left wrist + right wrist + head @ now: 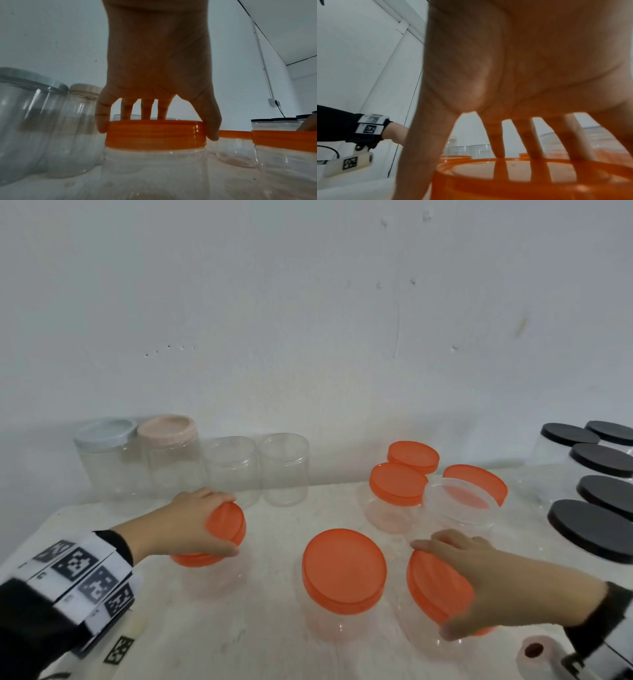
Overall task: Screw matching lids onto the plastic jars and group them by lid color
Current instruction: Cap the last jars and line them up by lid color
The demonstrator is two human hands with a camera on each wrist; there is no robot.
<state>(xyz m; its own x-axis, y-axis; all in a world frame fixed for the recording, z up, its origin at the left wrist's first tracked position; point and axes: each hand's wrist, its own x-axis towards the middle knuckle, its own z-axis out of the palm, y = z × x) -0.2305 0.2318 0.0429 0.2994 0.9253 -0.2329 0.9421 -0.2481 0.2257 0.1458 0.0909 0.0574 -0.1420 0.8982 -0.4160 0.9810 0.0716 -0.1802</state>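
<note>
My left hand [191,522] grips the orange lid [226,525] of a clear jar [154,169] from above, fingers and thumb curled round its rim [154,134]. My right hand [486,577] grips the orange lid [435,590] of another clear jar at the front right, fingers spread over its top [522,175]. Between them stands a third jar with an orange lid [344,566]. Behind it are two more orange-lidded jars [397,484] and an open clear jar [459,501] with an orange lid [479,479] behind it.
Along the back wall at the left stand a blue-lidded jar [106,433], a pink-lidded jar [168,429] and two open clear jars [284,467]. Several black-lidded jars [592,525] fill the right edge. A tape roll [534,652] lies at the front right.
</note>
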